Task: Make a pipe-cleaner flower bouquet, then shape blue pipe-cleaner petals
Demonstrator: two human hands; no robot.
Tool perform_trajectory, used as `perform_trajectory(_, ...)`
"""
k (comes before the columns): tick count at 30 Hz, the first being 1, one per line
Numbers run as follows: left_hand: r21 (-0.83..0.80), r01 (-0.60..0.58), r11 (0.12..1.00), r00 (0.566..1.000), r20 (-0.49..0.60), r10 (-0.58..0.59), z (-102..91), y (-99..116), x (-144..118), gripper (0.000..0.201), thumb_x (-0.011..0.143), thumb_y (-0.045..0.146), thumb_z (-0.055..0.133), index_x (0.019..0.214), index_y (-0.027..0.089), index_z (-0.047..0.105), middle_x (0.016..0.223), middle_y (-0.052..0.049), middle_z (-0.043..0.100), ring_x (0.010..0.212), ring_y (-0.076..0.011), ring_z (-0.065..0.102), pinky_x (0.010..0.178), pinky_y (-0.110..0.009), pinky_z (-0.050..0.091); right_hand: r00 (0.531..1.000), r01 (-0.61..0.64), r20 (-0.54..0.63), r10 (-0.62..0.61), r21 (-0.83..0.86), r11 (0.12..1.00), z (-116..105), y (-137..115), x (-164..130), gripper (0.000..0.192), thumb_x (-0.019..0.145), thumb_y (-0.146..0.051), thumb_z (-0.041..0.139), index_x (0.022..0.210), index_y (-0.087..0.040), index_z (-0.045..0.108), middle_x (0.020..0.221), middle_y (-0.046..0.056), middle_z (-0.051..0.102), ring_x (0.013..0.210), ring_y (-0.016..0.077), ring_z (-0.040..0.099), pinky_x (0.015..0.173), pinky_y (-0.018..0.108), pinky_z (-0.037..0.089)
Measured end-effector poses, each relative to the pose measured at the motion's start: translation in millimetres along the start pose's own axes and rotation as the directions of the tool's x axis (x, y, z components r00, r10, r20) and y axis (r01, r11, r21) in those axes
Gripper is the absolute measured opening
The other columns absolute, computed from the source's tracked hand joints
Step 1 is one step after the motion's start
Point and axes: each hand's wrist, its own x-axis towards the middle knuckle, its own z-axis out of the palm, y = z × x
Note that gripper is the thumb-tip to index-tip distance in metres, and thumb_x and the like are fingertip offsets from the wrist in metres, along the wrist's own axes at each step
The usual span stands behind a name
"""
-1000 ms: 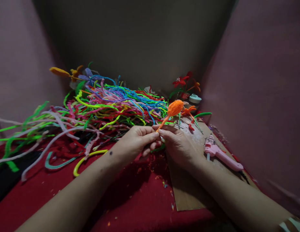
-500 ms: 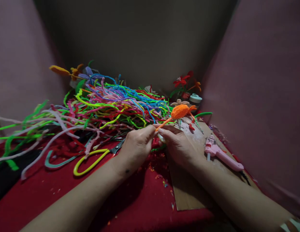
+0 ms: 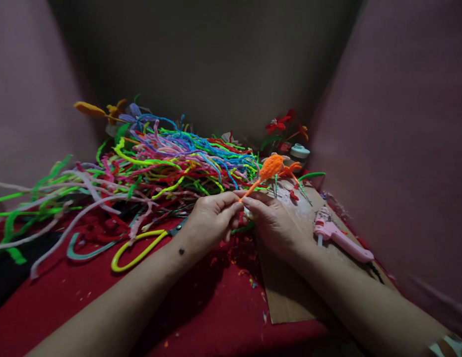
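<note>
Between my two hands is an orange pipe-cleaner petal [image 3: 271,167], its rounded, fuzzy head up and to the right and its thin stem running down to my fingertips. My left hand [image 3: 212,215] pinches the lower end of the stem between thumb and fingers. Right beside it, my right hand [image 3: 270,215] grips the same stem with thumb and forefinger. Behind the petal, an orange pipe-cleaner flower [image 3: 290,170] lies near the top of the cardboard. Yellow-handled scissors [image 3: 141,252] rest left of my left hand, their blades partly hidden by it.
A large heap of colourful pipe cleaners [image 3: 186,153] fills the back left of the red cloth [image 3: 201,307]. On the right, a pink glue gun [image 3: 344,240] lies on a cardboard sheet [image 3: 290,292]. Red flowers [image 3: 278,125] and a pale-lidded jar [image 3: 299,151] stand behind.
The petal's head has tilted upward and slightly left, uncovering more of the orange flower behind. My left hand has turned a little, its lower fingers now showing. Both hands keep their pinch.
</note>
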Motion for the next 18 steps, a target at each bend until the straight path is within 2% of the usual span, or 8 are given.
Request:
perform_trajectory(5,-0.102,0.095,0.990,0.994,0.064,-0.089,-2.4,4,0,0.017,0.082,0.027,0.052,0.071,0.014,0.056,0.049,0.006,0.050,0.029,-0.0024,0.040,0.030,-0.013,0.027,1.000,-0.015,0.001,0.015,0.010,1.000,0,-1,-1,0.017,0.079,-0.025,0.059,0.093,-0.022,0.069,0.077,-0.001,0.062,0.072,0.0122,0.054,0.073,0.028,0.042)
perform_trajectory(9,-0.232,0.117,0.966,0.985,0.147,-0.084,-6.0,2,0,0.021,0.083,0.029,0.052,0.069,0.013,0.055,0.051,0.005,0.053,0.029,-0.0014,0.042,0.031,-0.012,0.026,0.997,-0.067,-0.031,0.067,0.013,0.998,1,-2,-2,0.017,0.078,-0.030,0.061,0.090,-0.020,0.068,0.070,-0.001,0.060,0.062,0.0100,0.051,0.062,0.025,0.040)
perform_trajectory(13,-0.353,0.153,0.923,0.971,0.229,-0.073,-8.0,-1,1,0.024,0.084,0.029,0.053,0.066,0.013,0.054,0.051,0.005,0.054,0.029,-0.0008,0.042,0.030,-0.011,0.027,0.994,-0.098,-0.037,0.099,0.028,0.995,1,-3,-2,0.020,0.075,-0.033,0.064,0.091,-0.021,0.068,0.071,-0.001,0.061,0.062,0.0104,0.052,0.064,0.027,0.041)
perform_trajectory(18,-0.495,0.263,0.828,0.933,0.349,-0.087,-11.3,-5,2,0.019,0.085,0.027,0.050,0.073,0.013,0.057,0.047,0.006,0.053,0.024,-0.0015,0.033,0.027,-0.014,0.029,0.998,-0.068,0.000,0.068,0.019,0.998,2,-6,-2,0.018,0.074,-0.030,0.065,0.090,-0.023,0.069,0.067,-0.001,0.061,0.076,0.0154,0.057,0.071,0.029,0.042)
